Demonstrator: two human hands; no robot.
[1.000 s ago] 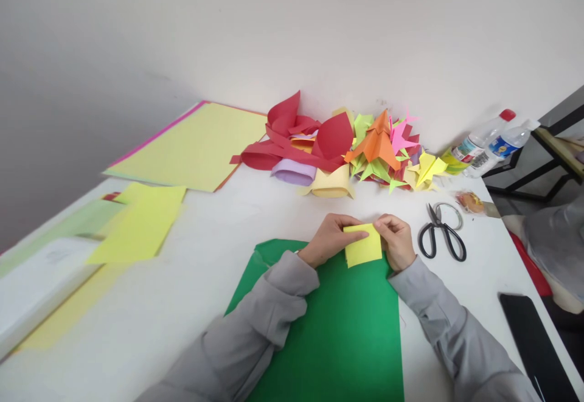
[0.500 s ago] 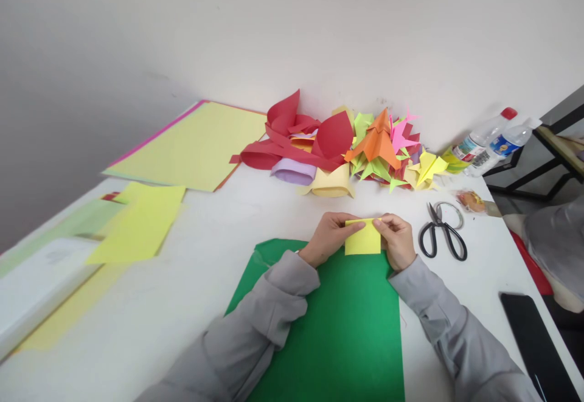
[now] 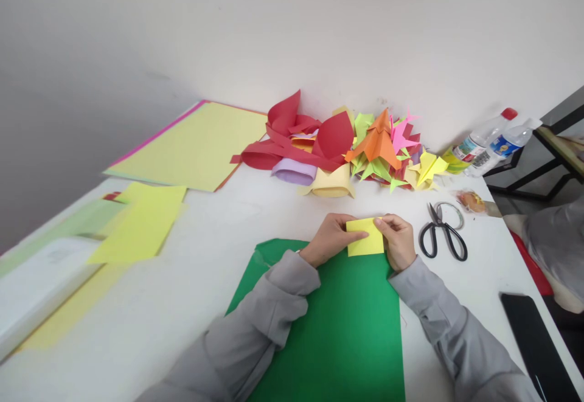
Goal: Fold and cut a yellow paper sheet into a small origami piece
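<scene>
A small yellow piece of paper (image 3: 366,245), roughly square, is held up between my two hands over the far edge of a green sheet (image 3: 342,323). My left hand (image 3: 327,238) pinches it from the left, thumb lying across its front. On the other side, my right hand (image 3: 398,239) grips the upper right corner with the thumb in front. The fingers behind the paper are hidden. Black-handled scissors (image 3: 441,232) lie to the right of my right hand.
Behind my hands are red paper shapes (image 3: 335,140) and an orange folded paper (image 3: 379,140). Two bottles (image 3: 499,146) stand back right, a black phone (image 3: 541,341) lies front right. At left are yellow sheets (image 3: 141,225) and a white box (image 3: 41,292).
The yellow paper has shifted slightly right and tilted a little. My left thumb has slid lower on its front, away from the top edge.
</scene>
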